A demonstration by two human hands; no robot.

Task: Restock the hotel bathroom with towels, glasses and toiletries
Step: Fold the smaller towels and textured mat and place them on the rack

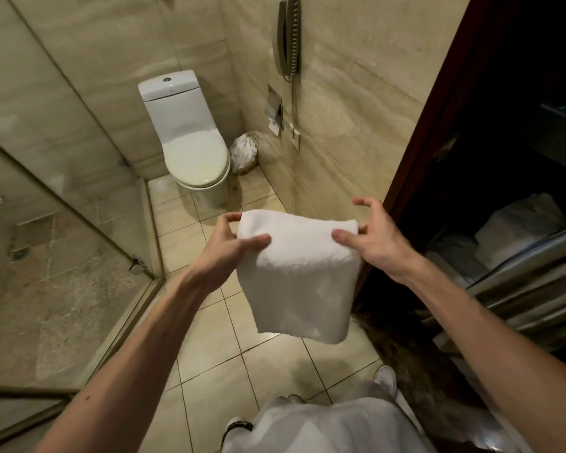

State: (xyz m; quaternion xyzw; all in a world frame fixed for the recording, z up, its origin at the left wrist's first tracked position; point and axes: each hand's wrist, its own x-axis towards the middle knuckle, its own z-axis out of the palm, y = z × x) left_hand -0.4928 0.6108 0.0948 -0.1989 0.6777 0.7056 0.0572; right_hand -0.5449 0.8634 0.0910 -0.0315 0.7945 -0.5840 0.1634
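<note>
A folded white towel (299,279) hangs in the air in front of me, above the tiled floor. My left hand (231,246) pinches its upper left corner between thumb and fingers. My right hand (370,237) pinches the upper right corner with its thumb on the front, its other fingers spread and curled above the edge. More folded white towels (520,227) lie on a dark shelf at the right.
A white toilet (190,142) stands at the back with a bagged bin (244,153) beside it. A glass shower enclosure (62,223) fills the left. A wall phone (288,37) and paper holder (273,107) hang on the right wall. A dark wooden cabinet frame (438,109) borders the right.
</note>
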